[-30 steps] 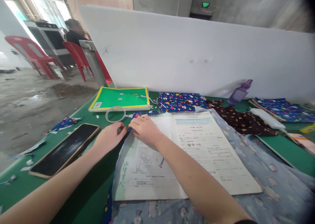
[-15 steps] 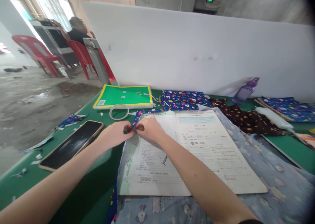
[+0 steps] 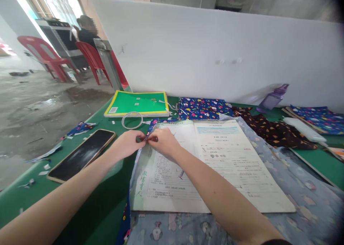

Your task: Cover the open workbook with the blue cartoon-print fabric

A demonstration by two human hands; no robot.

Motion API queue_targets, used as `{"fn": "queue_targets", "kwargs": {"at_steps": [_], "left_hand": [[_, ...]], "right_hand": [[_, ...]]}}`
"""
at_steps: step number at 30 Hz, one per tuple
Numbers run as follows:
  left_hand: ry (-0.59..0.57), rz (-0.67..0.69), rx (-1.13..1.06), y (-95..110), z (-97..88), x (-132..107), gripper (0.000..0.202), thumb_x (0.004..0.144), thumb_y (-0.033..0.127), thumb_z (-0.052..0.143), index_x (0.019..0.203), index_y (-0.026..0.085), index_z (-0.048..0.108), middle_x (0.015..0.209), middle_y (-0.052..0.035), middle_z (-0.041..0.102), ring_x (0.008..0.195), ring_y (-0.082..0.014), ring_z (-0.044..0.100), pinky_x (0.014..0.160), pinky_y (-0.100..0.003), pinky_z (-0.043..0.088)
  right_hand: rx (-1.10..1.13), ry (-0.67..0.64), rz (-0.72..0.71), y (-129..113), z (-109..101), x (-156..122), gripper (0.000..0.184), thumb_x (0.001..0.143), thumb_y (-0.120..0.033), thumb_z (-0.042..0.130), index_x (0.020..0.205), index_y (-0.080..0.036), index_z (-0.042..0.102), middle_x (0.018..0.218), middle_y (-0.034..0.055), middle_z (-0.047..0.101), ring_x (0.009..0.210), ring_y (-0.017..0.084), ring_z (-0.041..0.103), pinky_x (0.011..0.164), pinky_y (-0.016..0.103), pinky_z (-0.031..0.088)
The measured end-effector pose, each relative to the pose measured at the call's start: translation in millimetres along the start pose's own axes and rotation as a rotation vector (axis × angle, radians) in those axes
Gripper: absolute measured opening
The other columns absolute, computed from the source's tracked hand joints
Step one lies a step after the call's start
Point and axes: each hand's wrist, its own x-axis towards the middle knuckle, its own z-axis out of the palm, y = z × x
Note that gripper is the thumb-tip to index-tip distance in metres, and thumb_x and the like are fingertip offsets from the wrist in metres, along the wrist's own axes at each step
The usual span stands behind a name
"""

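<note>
An open workbook with printed pages lies on a spread cloth, whose pale grey-blue wrong side shows beneath it. Along the workbook's left side the blue patterned cloth is turned up at the edge. My left hand pinches this cloth near the workbook's upper left corner, thumb and fingers together. Close against it, my right hand pinches the same edge from above the page. The fingers hide most of the fold between them. A dark pen-like mark or object shows on the left page, partly behind my right forearm.
Left are a phone, cloth scraps and a tape roll. Behind lie a green book and a blue patterned book. A purple bottle stands by the white partition. A person sits far left.
The view has shifted slightly. Both hands still pinch at the same corner, closer together, and the blue flap that stood up between them shows less.
</note>
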Motion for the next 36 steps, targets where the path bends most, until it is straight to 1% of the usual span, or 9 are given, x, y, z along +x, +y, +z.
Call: {"fn": "queue_targets", "kwargs": {"at_steps": [7, 15, 21, 28, 31, 36], "left_hand": [[0.033, -0.002, -0.006, 1.6, 4.7, -1.1, 0.027, 0.076, 0.043, 0.049, 0.078, 0.021, 0.064, 0.073, -0.0019, 0.068, 0.064, -0.0184, 0.061, 0.054, -0.025, 0.035], [0.045, -0.025, 0.023, 3.5, 5.8, -1.2, 0.022, 0.073, 0.038, 0.051, 0.077, 0.021, 0.065, 0.071, -0.0014, 0.068, 0.065, -0.0184, 0.060, 0.054, -0.024, 0.034], [0.047, 0.004, 0.011, 2.9, 5.7, -2.0, 0.025, 0.074, 0.039, 0.050, 0.078, 0.022, 0.067, 0.071, -0.0014, 0.068, 0.065, -0.0183, 0.060, 0.055, -0.024, 0.034], [0.052, 0.011, 0.015, 4.7, 5.4, -3.4, 0.026, 0.075, 0.038, 0.049, 0.078, 0.022, 0.070, 0.069, -0.0016, 0.068, 0.063, -0.0182, 0.060, 0.054, -0.024, 0.034], [0.055, 0.015, 0.022, 4.1, 6.1, -3.0, 0.026, 0.075, 0.038, 0.050, 0.078, 0.022, 0.070, 0.068, -0.0015, 0.068, 0.061, -0.0180, 0.059, 0.053, -0.025, 0.034], [0.076, 0.020, 0.024, 3.6, 6.7, -2.6, 0.027, 0.075, 0.039, 0.051, 0.078, 0.022, 0.071, 0.069, -0.0017, 0.068, 0.062, -0.0181, 0.059, 0.054, -0.025, 0.035]], "right_hand": [[-0.026, 0.008, -0.010, 1.9, 0.2, -0.1, 0.013, 0.077, -0.021, 0.058, 0.080, -0.021, 0.071, 0.076, -0.0002, 0.067, 0.069, 0.011, 0.056, 0.069, 0.025, 0.037], [-0.009, -0.014, 0.049, 0.3, 0.5, 0.7, 0.015, 0.079, -0.023, 0.058, 0.084, -0.022, 0.071, 0.081, -0.0002, 0.069, 0.072, 0.012, 0.057, 0.069, 0.025, 0.038], [-0.002, -0.021, 0.051, 1.6, 1.9, 1.3, 0.016, 0.078, -0.024, 0.057, 0.084, -0.021, 0.072, 0.079, -0.0007, 0.069, 0.071, 0.012, 0.058, 0.067, 0.025, 0.038], [-0.036, -0.010, 0.007, 4.3, 4.2, 1.3, 0.014, 0.078, -0.023, 0.057, 0.082, -0.022, 0.071, 0.078, -0.0006, 0.068, 0.070, 0.012, 0.057, 0.066, 0.025, 0.037], [-0.081, 0.000, -0.023, 5.1, 5.5, 1.2, 0.015, 0.079, -0.024, 0.057, 0.084, -0.022, 0.071, 0.079, -0.0002, 0.068, 0.072, 0.012, 0.056, 0.069, 0.026, 0.037], [-0.132, 0.029, -0.117, 4.9, 6.7, 1.0, 0.015, 0.080, -0.021, 0.055, 0.082, -0.020, 0.070, 0.081, 0.0006, 0.067, 0.079, 0.014, 0.056, 0.075, 0.029, 0.034]]}}
